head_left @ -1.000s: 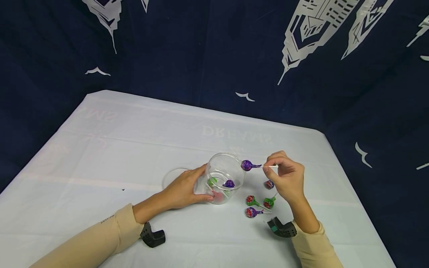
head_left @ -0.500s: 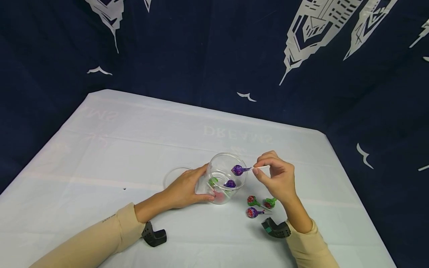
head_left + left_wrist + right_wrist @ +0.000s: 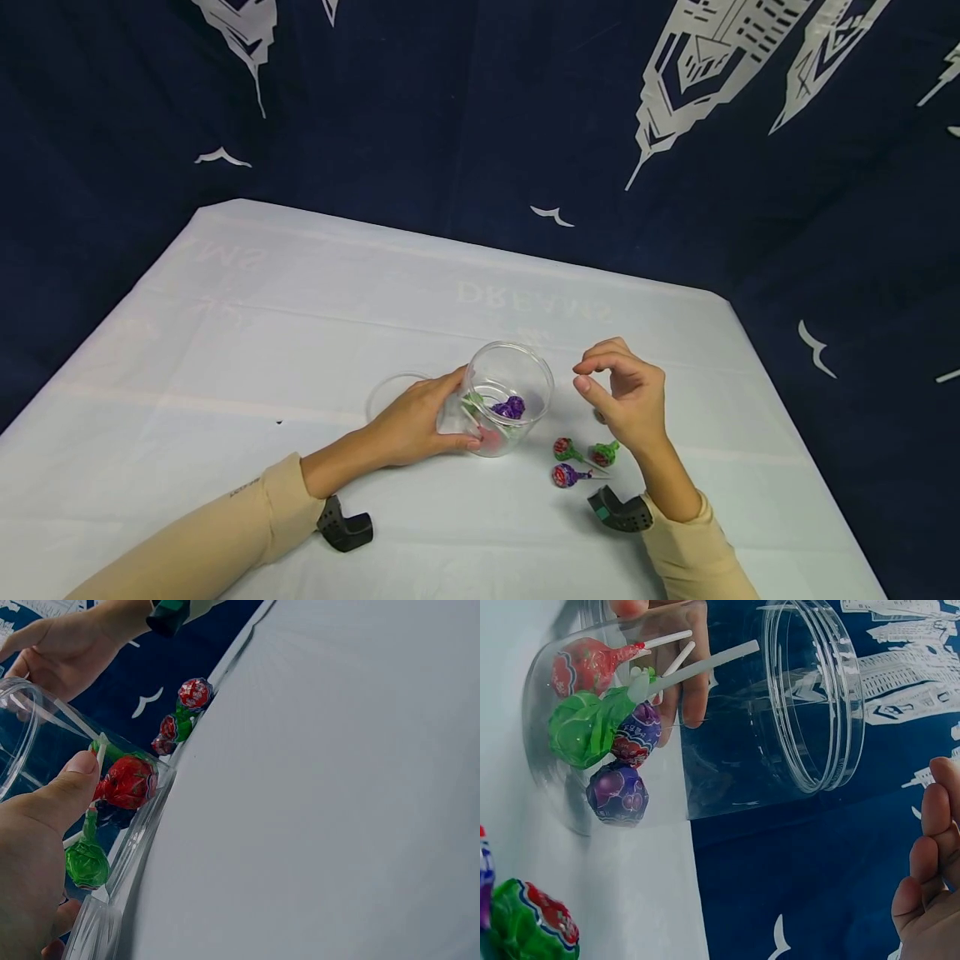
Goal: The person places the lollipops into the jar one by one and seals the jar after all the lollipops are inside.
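My left hand [image 3: 408, 425] grips the side of a clear jar [image 3: 507, 343], thumb on the near side. The jar stands open-mouthed on the table. Inside it lie several wrapped lollipops, among them a red lollipop [image 3: 585, 666], a green lollipop [image 3: 585, 731] and a purple lollipop [image 3: 618, 793]. To the right of the rim my right hand [image 3: 626, 396] hovers with thumb and forefinger apart, holding nothing. Below it lie a purple lollipop [image 3: 566, 476], a red-and-green lollipop [image 3: 562, 449] and a green lollipop [image 3: 603, 454]. Another lollipop [image 3: 599, 416] is mostly hidden behind the right hand.
A clear round lid [image 3: 386, 382] lies left of the jar, partly covered by the left hand. White cloth covers the table [image 3: 337, 333]. A dark blue curtain [image 3: 412, 125] with white prints hangs behind its far edge.
My right hand moved left to the jar's mouth with a purple lollipop and let it go. That lollipop now lies inside beside another purple one. The left hand stays on the jar.
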Available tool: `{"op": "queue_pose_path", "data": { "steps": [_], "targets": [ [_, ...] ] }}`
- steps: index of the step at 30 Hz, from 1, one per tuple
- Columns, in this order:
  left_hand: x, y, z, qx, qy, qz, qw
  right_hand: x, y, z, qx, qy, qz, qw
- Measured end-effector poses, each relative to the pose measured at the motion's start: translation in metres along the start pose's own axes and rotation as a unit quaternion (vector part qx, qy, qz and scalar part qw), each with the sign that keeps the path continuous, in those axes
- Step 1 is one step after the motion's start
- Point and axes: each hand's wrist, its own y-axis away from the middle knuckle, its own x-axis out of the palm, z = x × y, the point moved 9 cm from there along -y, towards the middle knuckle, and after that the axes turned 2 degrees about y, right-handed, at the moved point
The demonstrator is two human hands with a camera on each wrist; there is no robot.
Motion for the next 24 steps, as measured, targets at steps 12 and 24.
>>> {"op": "queue_pose_path", "data": {
  "steps": [12,24],
  "targets": [
    [-0.002,0.0,-0.003,-0.006,-0.001,-0.001,1.0,-0.006,0.002,0.001,-0.001,0.013,-0.001,0.9999],
    [-0.002,0.001,-0.001,-0.015,-0.005,0.0,0.9999,-0.017,0.006,0.0,0.0,0.016,0.0,0.9999]
  ]
}}
